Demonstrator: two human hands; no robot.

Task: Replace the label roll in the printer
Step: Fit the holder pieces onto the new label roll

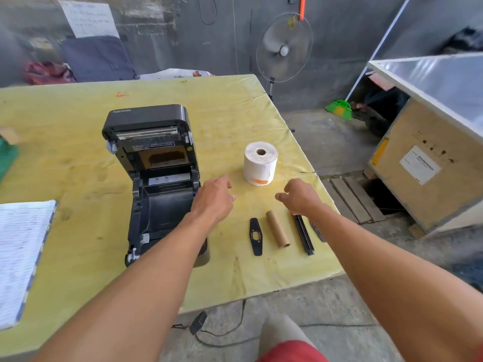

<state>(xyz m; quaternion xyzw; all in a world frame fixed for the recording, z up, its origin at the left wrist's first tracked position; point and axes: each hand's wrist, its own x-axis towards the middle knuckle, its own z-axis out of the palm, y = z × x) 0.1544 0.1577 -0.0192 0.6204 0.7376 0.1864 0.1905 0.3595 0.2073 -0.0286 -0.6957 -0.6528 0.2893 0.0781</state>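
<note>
Both hands are hovering over the yellow tabletop (pixel 78 105), and neither is holding anything. The left hand (pixel 213 198) is hanging palm-down just beside the open printer (pixel 154 178), fingers loosely curled and empty. The right hand (pixel 300 195) is sitting near it, also loosely curled and empty, just above the top end of a black bar (pixel 304 236).

The fresh label roll (pixel 260 163) is standing on end beyond the two hands, well clear of the printer, with an orange tab showing at its base. It is looking like a tightly wound, fairly solid roll with some weight to it, firm enough to squeeze from the sides; the loose outer end is probably the thing to watch, since it could unwind. Taking it around the middle with one hand, fingers spread across the curved wall, seems the safest hold.

The empty cardboard tube (pixel 277 229) is lying in front, between a flat black plate (pixel 255 236) and the black bar. That tube is looking light and easily crushed. The printer's lid is standing open and its bay is looking empty, ready for the new roll.
</note>
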